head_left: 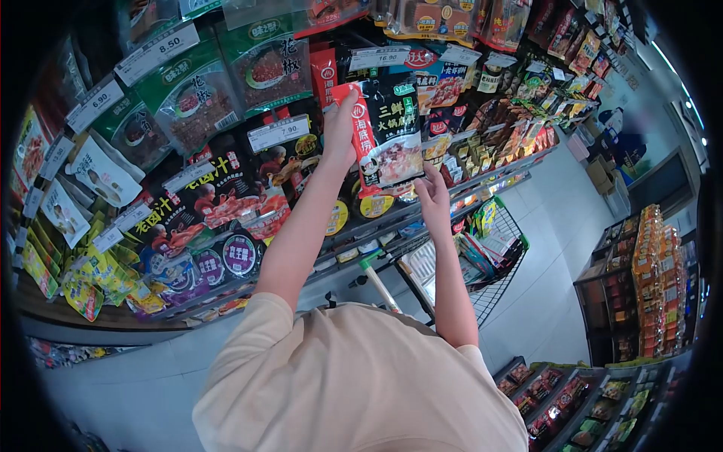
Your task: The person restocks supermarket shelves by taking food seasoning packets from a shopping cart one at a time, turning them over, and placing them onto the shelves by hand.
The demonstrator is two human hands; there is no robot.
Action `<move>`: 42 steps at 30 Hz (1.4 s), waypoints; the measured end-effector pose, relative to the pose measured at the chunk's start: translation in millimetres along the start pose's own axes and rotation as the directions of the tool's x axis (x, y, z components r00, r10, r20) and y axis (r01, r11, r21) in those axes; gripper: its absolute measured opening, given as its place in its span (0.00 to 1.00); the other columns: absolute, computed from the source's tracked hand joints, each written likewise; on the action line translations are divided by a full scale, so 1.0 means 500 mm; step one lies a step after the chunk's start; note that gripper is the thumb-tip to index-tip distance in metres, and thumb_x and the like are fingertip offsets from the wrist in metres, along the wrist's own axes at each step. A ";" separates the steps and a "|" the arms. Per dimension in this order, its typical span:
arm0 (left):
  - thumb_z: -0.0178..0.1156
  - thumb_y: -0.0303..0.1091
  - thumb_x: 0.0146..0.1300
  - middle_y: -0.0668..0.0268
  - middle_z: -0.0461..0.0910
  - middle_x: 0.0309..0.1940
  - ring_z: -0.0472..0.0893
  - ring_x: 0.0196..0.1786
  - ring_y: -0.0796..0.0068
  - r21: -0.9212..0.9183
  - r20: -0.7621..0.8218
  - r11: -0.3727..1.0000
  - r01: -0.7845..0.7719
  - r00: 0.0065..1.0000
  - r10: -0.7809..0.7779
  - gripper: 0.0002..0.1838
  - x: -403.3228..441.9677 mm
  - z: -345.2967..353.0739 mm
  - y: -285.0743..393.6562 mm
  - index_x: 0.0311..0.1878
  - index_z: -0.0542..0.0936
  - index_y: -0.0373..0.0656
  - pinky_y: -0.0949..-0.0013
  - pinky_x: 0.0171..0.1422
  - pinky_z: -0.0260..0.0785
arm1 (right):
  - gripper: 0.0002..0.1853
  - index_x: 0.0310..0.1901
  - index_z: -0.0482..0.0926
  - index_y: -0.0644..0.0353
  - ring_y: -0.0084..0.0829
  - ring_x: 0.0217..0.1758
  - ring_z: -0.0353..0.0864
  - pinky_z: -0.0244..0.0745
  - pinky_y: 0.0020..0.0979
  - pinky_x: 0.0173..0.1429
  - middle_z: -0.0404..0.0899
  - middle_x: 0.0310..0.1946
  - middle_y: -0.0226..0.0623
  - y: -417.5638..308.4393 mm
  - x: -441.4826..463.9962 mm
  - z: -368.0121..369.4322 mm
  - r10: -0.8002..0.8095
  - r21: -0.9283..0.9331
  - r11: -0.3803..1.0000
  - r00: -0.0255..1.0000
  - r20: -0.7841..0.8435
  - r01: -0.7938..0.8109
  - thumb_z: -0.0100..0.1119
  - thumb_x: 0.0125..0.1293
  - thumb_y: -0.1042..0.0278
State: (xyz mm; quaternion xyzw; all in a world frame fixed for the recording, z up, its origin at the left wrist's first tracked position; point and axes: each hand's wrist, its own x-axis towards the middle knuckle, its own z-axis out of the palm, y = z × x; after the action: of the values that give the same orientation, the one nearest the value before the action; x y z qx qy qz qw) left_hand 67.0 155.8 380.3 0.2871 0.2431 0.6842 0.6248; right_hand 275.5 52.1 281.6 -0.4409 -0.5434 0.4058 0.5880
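Observation:
A red and black food packet (389, 135) with a picture of food on its front is held up before the shelves. My left hand (341, 132) grips its upper left edge, with the thumb over the red strip. At the packet's lower right corner, my right hand (433, 192) pinches or touches the edge with thumb and fingers. Behind the packet hang other bags, and a white price tag (379, 58) shows just above it. Green-topped bags (190, 89) hang left of my left forearm.
A shopping cart (506, 275) with packets inside stands beyond my right forearm. Shelves with yellow bags (89, 290) and dark packets (248, 192) run along the left. A rack of orange goods (649, 279) stands right, with low display bins (561, 395) at lower right.

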 end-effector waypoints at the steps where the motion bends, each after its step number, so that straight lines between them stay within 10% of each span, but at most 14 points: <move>1: 0.63 0.40 0.70 0.70 0.85 0.35 0.85 0.33 0.80 0.001 0.003 0.999 -0.033 0.999 0.033 0.11 0.008 0.006 -0.001 0.47 0.80 0.44 0.73 0.38 0.79 | 0.26 0.70 0.65 0.67 0.24 0.58 0.78 0.72 0.27 0.62 0.73 0.65 0.40 -0.001 0.004 0.004 0.008 -0.045 0.999 1.000 -0.013 -0.008 0.57 0.76 0.69; 42: 0.60 0.40 0.74 0.70 0.85 0.37 0.82 0.35 0.84 0.156 0.041 0.961 -0.227 0.974 0.223 0.12 0.030 0.030 0.076 0.46 0.83 0.41 0.75 0.42 0.74 | 0.28 0.74 0.64 0.61 0.33 0.71 0.71 0.69 0.32 0.69 0.73 0.65 0.40 -0.056 0.008 0.068 0.059 -0.071 0.996 0.996 0.060 -0.054 0.55 0.75 0.74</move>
State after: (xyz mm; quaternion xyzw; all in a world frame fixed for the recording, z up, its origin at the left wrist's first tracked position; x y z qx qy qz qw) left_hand 49.4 166.6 418.5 0.3698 0.2560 0.7257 0.5206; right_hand 241.8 50.5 310.2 -0.4634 -0.5625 0.4166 0.5434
